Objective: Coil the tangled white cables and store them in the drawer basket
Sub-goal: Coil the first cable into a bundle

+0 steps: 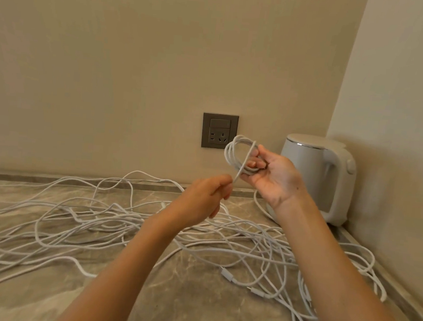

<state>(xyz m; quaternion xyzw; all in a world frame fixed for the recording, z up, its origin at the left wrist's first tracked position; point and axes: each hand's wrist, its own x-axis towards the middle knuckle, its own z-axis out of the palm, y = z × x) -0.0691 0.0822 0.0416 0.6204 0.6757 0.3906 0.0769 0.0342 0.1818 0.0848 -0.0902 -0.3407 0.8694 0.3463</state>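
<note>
Right hand grips the coil above the back right corner of the counter, so my left hand, pinching the free strand, can wrap it; tangled cables sprawl across it.

Right hand: gripping a small cable coil, raised above the bench.
Left hand: pinching the coil's loose strand.
Tangled white cables: sprawling over the bench.
Kettle: standing in the corner.

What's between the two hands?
In the head view, a white cable strand runs from the pinching left hand up to the coil in the right hand.
</note>
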